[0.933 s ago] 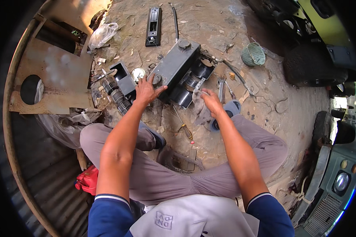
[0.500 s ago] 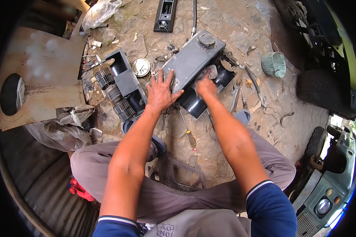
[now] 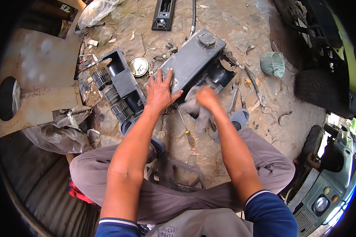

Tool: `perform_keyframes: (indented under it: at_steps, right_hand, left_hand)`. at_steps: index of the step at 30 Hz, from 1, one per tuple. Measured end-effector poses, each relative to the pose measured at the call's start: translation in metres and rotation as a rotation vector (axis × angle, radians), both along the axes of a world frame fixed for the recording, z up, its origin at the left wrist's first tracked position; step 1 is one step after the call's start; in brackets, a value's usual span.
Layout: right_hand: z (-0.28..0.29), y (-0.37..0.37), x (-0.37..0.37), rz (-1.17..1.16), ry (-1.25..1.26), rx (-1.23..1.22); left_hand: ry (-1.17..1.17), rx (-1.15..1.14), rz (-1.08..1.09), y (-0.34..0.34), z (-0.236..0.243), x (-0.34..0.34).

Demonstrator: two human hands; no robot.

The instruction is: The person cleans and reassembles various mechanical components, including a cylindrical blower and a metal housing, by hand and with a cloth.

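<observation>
The person's right hand (image 3: 207,98), blurred, is curled around a bunched grey cloth (image 3: 192,104), its loose end hanging toward the person. The left hand (image 3: 159,94) is spread wide, fingertips resting on the near end of a dark grey box-shaped housing (image 3: 188,57), which stretches ahead and to the right of those fingers. Just ahead of the right fingers, along the housing's side, lies a glossy black curved channel (image 3: 220,75).

For good wiping, the left fingers should press down firmly enough that the housing does not slide. The cloth would best be gathered tighter under the right fingers, since its trailing end could snag on the channel's edges. Light strokes along the curve, with a clean fold turned out now and then, should lift dirt rather than smear it.

Toward the person from the fingers, a screwdriver (image 3: 189,136) lies on the ground; right of the right fingers is a metal hand tool (image 3: 233,98). Left of the left fingers sits a smaller open housing (image 3: 128,81), with ribbed fan wheels (image 3: 122,111) beyond.
</observation>
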State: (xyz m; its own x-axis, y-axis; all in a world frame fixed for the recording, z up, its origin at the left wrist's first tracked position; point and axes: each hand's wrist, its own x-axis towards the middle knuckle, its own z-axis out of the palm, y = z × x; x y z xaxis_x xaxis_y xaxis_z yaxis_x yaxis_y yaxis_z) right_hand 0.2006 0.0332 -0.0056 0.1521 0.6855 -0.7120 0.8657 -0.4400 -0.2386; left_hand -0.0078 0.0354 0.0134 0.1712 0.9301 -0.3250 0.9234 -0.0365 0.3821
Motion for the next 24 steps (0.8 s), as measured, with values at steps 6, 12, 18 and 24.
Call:
perform_keyframes:
  at_steps: [6, 12, 18, 24]
  right_hand:
    - [-0.050, 0.043, 0.021, -0.174, -0.184, 0.108]
    - [-0.022, -0.027, -0.058, 0.169, -0.151, 0.033]
    - [0.009, 0.016, -0.003, -0.062, -0.014, -0.145]
    - [-0.048, 0.041, 0.024, -0.515, -0.023, 0.238]
  left_hand:
    - [-0.013, 0.002, -0.043, 0.007, 0.003, 0.004]
    - [-0.011, 0.032, 0.026, -0.003, -0.006, 0.005]
    - [-0.038, 0.043, 0.039, 0.003, -0.007, 0.003]
    - [-0.055, 0.045, 0.019, 0.007, -0.006, 0.008]
